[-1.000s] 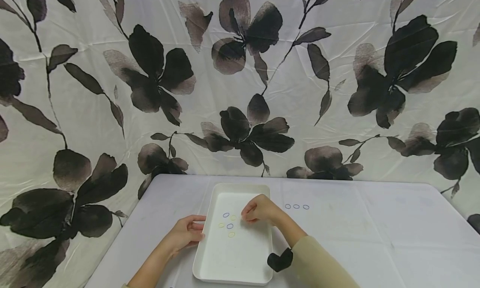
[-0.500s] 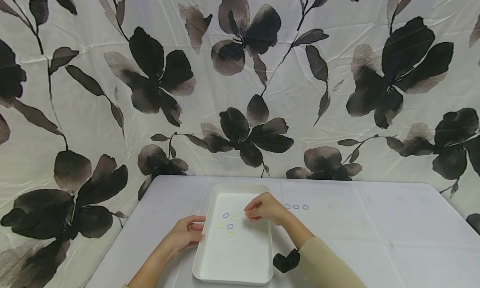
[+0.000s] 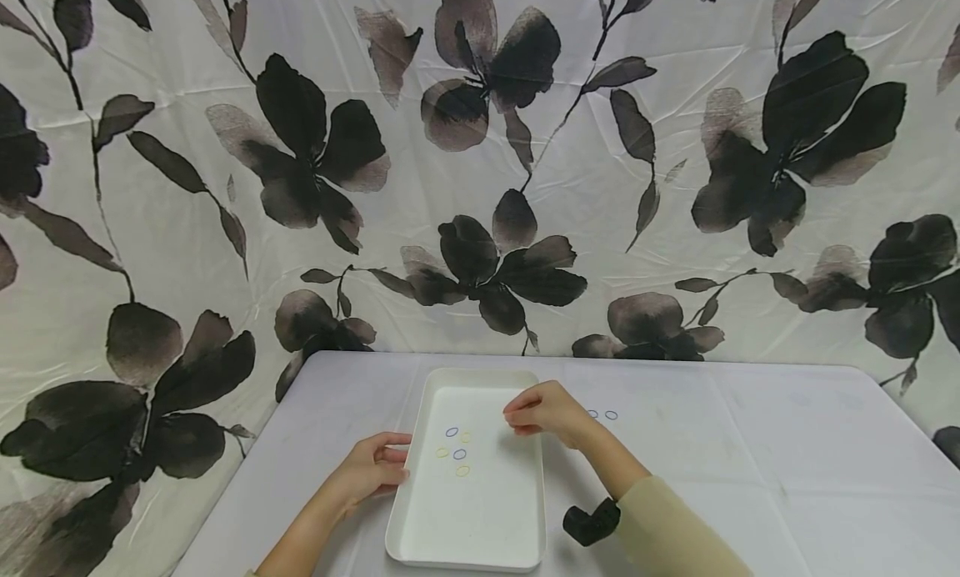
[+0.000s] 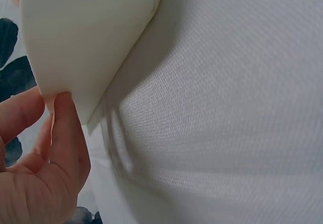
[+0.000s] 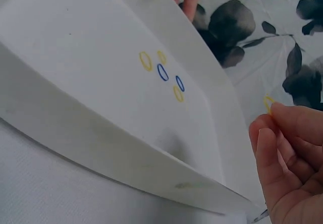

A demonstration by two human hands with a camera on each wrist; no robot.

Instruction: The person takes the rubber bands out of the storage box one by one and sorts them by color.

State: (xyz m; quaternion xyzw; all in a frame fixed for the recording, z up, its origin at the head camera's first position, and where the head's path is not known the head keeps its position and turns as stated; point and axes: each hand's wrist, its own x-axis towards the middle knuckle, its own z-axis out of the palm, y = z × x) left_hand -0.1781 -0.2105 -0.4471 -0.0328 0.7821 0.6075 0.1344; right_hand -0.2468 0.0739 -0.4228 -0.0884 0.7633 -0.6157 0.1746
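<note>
A white rectangular tray (image 3: 465,523) lies on the table. My left hand (image 3: 366,469) grips its left wall, thumb and fingers on either side of the rim in the left wrist view. Over the tray's right side, my right hand (image 3: 547,412) pinches a thin yellow ring (image 5: 266,103) between thumb and fingertip, best seen in the right wrist view. Lying in the tray are two blue rings (image 5: 159,72) and three yellow rings (image 5: 141,60), grouped toward its left side.
Right of the tray, two blue rings (image 3: 611,415) show on the white tablecloth (image 3: 750,477), beside the right hand. A black device (image 3: 591,523) sits at the right wrist. Behind the table hangs a floral cloth (image 3: 480,177).
The right hand has moved right and slightly up, away from the rings in the tray. It now covers one of the three blue rings on the tablecloth. The left hand stays put.
</note>
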